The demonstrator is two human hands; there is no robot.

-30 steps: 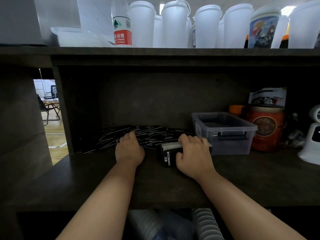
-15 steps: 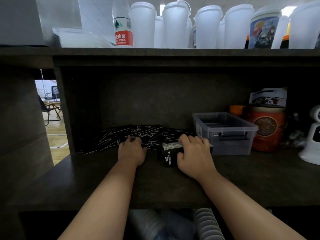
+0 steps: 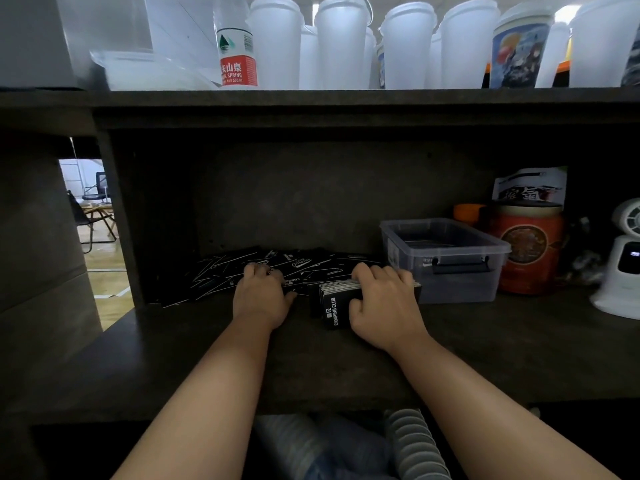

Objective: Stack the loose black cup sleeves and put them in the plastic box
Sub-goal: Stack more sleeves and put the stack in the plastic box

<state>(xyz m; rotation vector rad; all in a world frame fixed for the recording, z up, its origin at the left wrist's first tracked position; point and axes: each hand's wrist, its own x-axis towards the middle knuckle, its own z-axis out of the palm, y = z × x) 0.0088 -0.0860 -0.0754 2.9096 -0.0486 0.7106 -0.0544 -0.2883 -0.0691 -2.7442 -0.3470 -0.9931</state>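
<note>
Head view, looking into a dark shelf nook. Right hand (image 3: pixel 382 303) closed around a stack of black sleeves (image 3: pixel 334 303): fingers curled over the top, thumb on the near face. The stack stands on edge on the shelf board (image 3: pixel 311 368), white edges showing along its top, white "CAMPING CLUB" print on the near face. Stack sits just left of the plastic box (image 3: pixel 446 261), its right end very near or touching the box's front-left corner; can't tell which, the hand covers it.

Left hand (image 3: pixel 261 294) palm down on the loose sleeves (image 3: pixel 242 271), fingers bent with tips pressing into the pile, thumb out to the right. Can't tell if it actually pinches one sleeve or just rests on them. Loose sleeves lie flat and overlapping, spread across the back-left of the shelf board up to the rear wall, black with thin white line print.

Plastic box is clear-grey, no lid on, dark handle clip on the near side, some dark flat contents low inside; can't tell what. It stands on the same board, right of both hands.

Right of the box: red round tin (image 3: pixel 526 247), orange lid (image 3: pixel 467 213) behind it, printed packet (image 3: pixel 530 187) behind the tin, white small fan (image 3: pixel 623 261) at far right edge.

Upper shelf (image 3: pixel 311 98) carries a row of white lidded cups (image 3: pixel 341 43), one printed cup (image 3: pixel 519 53), a water bottle (image 3: pixel 237 53) with red label, a clear tray (image 3: pixel 138 71) at left. Both bare forearms reach in from the bottom of the frame.
</note>
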